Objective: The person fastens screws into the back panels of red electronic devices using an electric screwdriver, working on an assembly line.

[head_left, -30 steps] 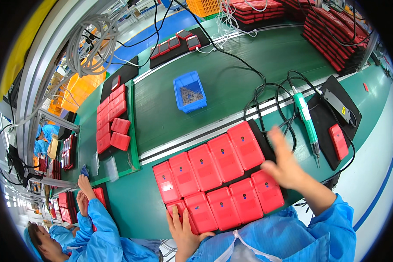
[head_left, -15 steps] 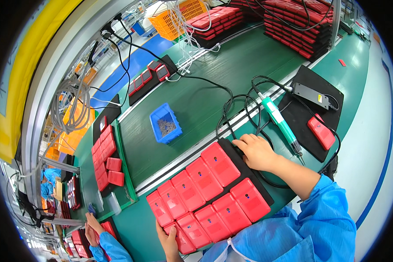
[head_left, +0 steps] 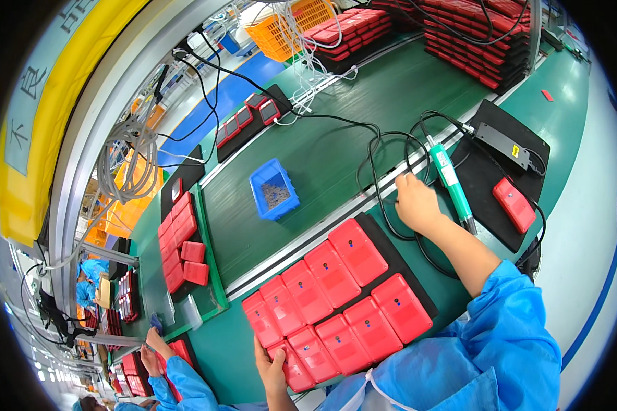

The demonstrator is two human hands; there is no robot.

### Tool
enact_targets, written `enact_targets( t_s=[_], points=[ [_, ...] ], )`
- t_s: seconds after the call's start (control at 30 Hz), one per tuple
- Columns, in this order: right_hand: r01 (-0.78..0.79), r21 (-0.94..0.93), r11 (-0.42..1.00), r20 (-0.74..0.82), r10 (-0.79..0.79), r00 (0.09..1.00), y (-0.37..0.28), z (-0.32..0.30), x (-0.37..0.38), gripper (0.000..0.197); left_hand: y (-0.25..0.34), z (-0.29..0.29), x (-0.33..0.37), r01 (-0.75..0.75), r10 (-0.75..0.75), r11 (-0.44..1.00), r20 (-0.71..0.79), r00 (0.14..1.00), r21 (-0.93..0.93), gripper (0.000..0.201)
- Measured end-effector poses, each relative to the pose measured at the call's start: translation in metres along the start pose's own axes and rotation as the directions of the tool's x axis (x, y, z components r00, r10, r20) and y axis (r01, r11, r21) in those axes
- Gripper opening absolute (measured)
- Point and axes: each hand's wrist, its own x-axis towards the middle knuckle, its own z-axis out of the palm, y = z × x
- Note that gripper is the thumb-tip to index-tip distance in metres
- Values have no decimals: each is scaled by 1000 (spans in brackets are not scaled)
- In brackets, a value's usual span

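A black tray point(head_left: 418, 299) carries two rows of red plastic cases point(head_left: 332, 275), each with small round dots near one end. My left hand point(head_left: 271, 365) grips the tray's near-left corner, its thumb over the edge of a red case and its other fingers below. My right hand point(head_left: 418, 203) is beyond the tray's far right side, fingers curled in among loops of black cable point(head_left: 384, 198); whether it holds the cable is hidden. Right of that hand lies a green and white electric screwdriver point(head_left: 450, 179), its cord running from the back end.
A blue bin point(head_left: 274, 190) of small metal parts stands on the green belt. At right, a black mat point(head_left: 490, 177) bears a power adapter point(head_left: 504, 145) and one red case point(head_left: 514, 205). More red cases point(head_left: 178, 233) lie at left, near another person's hands point(head_left: 154, 351).
My right hand has left the tray's far corner and moved up and right to the cable loops. The left hand stays on the tray. The whole view has shifted slightly.
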Motion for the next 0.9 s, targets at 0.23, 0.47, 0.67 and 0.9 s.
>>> enact_targets(
  t_s=[0.23,0.47,0.67,0.9],
  points=[
    [82,23,996,-292,-72,954,8,-70,-32,36,3,1,-2,-21,20,999,-16,1000,-40,68],
    [-229,-112,967,-163,209,964,69,-42,-32,45,11,16,5,-51,44,959,30,999,278,62],
    [-430,884,184,386,230,893,65,-82,-32,40,3,6,5,28,-29,999,12,1000,15,68],
    [-372,755,-540,256,-280,925,30,-92,-35,55,51,18,99,-392,448,751,26,894,532,45]
  ],
)
